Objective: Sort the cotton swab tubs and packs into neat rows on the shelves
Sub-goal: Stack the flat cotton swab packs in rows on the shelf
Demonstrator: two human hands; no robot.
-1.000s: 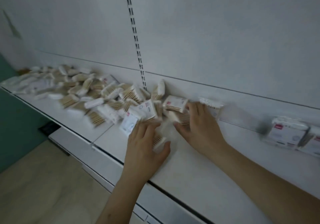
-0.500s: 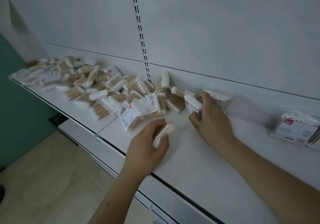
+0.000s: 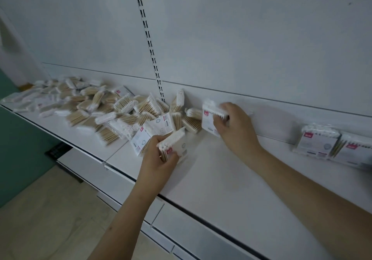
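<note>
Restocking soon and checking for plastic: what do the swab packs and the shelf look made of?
Pack in the left hand: clear glossy film, likely plastic, over tan sticks, probably wood or bamboo, with white tips like cotton. Shelf: smooth matte white, probably painted metal.

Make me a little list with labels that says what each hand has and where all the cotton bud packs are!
left hand: grips one pack, lifted just off the shelf
right hand: grips another pack near the back wall
messy pile: many packs heaped on the shelf, left of both hands
tidy packs: a few standing side by side at the far right
floor: beige, below the shelf
</note>
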